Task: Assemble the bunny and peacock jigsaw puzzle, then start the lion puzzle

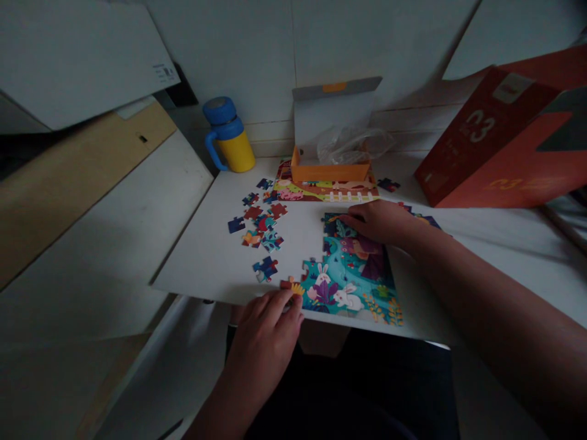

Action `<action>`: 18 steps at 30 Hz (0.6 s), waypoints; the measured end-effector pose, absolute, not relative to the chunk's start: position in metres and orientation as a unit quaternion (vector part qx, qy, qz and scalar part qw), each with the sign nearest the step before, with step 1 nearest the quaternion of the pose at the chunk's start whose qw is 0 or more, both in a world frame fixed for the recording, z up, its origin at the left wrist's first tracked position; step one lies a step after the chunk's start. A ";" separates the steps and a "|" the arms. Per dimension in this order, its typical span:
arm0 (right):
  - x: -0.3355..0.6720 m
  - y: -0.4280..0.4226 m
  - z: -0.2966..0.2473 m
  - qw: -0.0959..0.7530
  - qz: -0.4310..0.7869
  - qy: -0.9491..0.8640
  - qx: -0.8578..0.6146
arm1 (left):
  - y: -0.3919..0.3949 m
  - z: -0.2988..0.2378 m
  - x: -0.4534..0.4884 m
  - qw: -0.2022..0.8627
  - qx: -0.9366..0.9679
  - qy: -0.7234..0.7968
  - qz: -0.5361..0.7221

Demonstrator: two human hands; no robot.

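One table [192,263] held a red box [495,146] and, near the front edge, a partly joined puzzle [360,275]. The left hand [270,324], fingers bent, touched its near left corner; the right hand [378,221], fingers curled, rested on its far end. Whether either gripped was unclear. Loose pieces [253,212] lay leftward.

Jigsaw puzzle [351,272]: upper right hidden by right hand [378,221] | red box [498,143]: cut by right edge | printed label [164,73]: illegible
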State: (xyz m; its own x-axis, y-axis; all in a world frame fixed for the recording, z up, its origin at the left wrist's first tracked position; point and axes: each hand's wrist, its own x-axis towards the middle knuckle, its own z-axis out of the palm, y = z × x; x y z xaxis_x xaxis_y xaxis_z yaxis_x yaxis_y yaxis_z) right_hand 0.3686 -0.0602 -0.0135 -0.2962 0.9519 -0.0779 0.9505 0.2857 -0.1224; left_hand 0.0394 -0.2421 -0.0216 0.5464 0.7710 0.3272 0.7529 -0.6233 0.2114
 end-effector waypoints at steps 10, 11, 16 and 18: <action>0.373 -0.061 -0.005 0.098 0.138 -0.815 -0.554 | -0.246 -0.030 0.046 0.033 0.889 0.406 0.207; 0.373 -0.062 -0.004 0.106 0.146 -0.815 -0.551 | -0.247 -0.031 0.048 0.032 0.891 0.403 0.207; 0.371 -0.063 -0.004 0.146 0.176 -0.808 -0.543 | -0.252 -0.037 0.060 0.002 0.891 0.406 0.202; 0.372 -0.062 -0.006 0.163 0.189 -0.803 -0.541 | -0.252 -0.037 0.064 -0.015 0.890 0.410 0.198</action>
